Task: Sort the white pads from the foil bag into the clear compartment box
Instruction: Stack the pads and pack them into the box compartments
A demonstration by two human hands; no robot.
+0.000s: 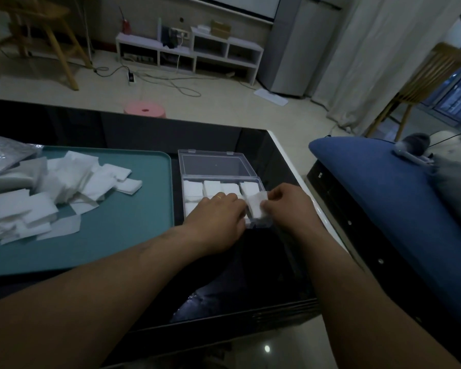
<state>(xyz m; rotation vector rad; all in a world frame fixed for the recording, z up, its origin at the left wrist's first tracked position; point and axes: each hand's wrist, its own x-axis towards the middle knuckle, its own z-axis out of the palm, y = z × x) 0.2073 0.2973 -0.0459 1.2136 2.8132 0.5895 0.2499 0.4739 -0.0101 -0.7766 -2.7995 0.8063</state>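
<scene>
- Two bare arms reach in from the near edge, over a shiny black table [210, 137].
- The left hand [218, 217] hangs over the front of a clear plastic box with little compartments [260, 223]. It hides most of the front row.
- A thin gold ring [219, 196] sits on one finger of the left hand.
- The right hand [285, 206] is just beside the left hand, at the box's right end.
- A small white square pad [257, 206] is between the two hands, over the front right corner of the box.
- The right hand pinches the pad's right side with its thumb and fingers.
- The left hand's fingers are curled, right up against the pad's left edge. Their tips are hidden, so I cannot tell if they hold the pad.
- The back row of the box has four compartments, each with folded white pads [212, 188] inside.
- The box's clear lid [213, 166] lies open behind it, flat on the table.
- To the left of the box is a flat teal tray [112, 235]. A messy pile of loose white pads [64, 187] lies on it, well apart from both hands.
- A crinkly silver foil bag [3, 153] lies at the far left, beside the pile.
- A blue cushion [383, 195] is off to the right of the table.
- Past the table, a round pink stool [145, 109] stands on the pale floor.
- Farther back is a low white shelf [189, 51] by the wall.
</scene>
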